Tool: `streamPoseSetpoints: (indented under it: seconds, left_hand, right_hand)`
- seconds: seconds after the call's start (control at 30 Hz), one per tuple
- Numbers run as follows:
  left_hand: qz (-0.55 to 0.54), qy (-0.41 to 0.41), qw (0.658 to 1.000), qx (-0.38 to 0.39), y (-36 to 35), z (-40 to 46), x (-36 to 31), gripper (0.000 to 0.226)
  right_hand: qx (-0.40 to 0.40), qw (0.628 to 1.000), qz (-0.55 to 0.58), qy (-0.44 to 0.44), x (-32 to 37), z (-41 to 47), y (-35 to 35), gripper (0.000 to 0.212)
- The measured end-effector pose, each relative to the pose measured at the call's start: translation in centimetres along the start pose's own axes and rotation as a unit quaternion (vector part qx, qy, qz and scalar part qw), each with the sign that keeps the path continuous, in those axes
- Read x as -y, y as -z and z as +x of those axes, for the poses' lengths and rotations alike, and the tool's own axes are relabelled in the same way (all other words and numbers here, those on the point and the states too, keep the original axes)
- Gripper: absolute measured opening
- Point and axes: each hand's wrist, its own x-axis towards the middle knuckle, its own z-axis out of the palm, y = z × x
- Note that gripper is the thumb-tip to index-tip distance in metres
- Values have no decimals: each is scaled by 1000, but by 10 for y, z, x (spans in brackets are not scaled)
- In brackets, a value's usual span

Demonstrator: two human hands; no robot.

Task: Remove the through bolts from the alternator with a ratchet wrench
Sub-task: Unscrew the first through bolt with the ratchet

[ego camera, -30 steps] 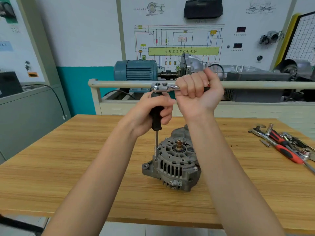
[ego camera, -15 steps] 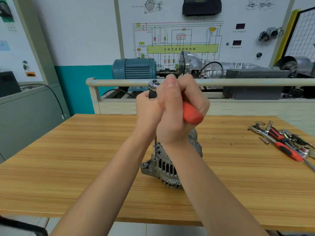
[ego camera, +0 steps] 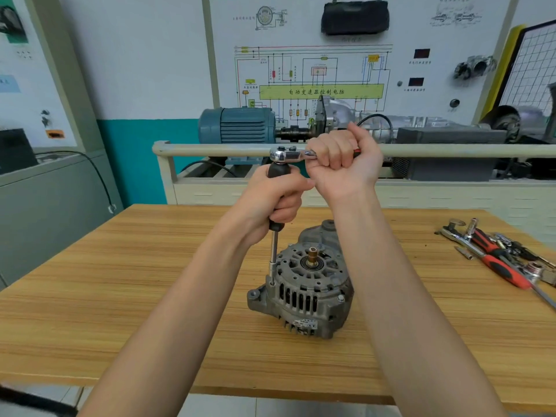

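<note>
alternator (ego camera: 304,291) stands near the middle of the wooden bench (ego camera: 105,296), shaft end up. left hand (ego camera: 270,200) wrapped around the black extension handle (ego camera: 278,173), held upright, its socket tip seated at the alternator's left rim. right hand (ego camera: 341,164) fisted on the ratchet wrench (ego camera: 285,154) handle, wrench head atop the extension. loose tools (ego camera: 499,254) lie toward the bench's right edge.
</note>
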Motion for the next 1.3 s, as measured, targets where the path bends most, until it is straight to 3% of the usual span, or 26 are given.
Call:
streamPoseSetpoints:
  seconds: [0.1,0.2,0.27,0.33,0.4,0.47,0.6,0.73,0.83,0.93,1.1,1.2,1.3]
  left_hand:
    - [39,-25,990,-131,-9,3,4,44]
    - [84,-74,962,-248,-20,4,7,36]
    - [89,-101,954,-269,-24,2,9,28]
    - [86,-111,953,-268,-25,-1,8,22]
    - [82,-105,959,-250,-23,-3,8,22]
    - [72,-86,972,-205,-16,-5,6,30]
    - [22,-45,998,-40,0,-6,0,29]
    - [-3,-16,999,34,4,-5,-3,29]
    - [-7,-15,1000,-15,2,-4,-1,42]
    - [17,-30,992,-125,-6,-2,3,49]
    - [64,-80,958,-269,-20,-1,8,40]
    - [78,-98,954,-272,-21,-2,10,35]
    - [49,-70,974,-210,-15,-3,8,45]
  right_hand:
    - [31,994,-74,77,-5,-14,-6,53]
    - [124,946,-215,208,-23,-39,-11,51]
    - [169,894,-283,305,-38,-52,-11,45]
    - [192,865,-308,348,-46,-58,-10,39]
    - [200,878,-285,328,-42,-55,-10,38]
    - [180,920,-239,254,-29,-47,-12,44]
    - [53,991,-96,72,-5,-21,-9,46]
    - [0,1000,-14,-9,-1,-2,-5,43]
    - [-8,999,-37,10,-5,-3,-10,45]
    - [22,989,-111,95,-12,-18,-15,51]
    - [129,918,-255,276,-40,-52,-16,52]
    - [164,884,-284,332,-47,-58,-14,45]
    - [139,926,-248,248,-32,-49,-15,51]
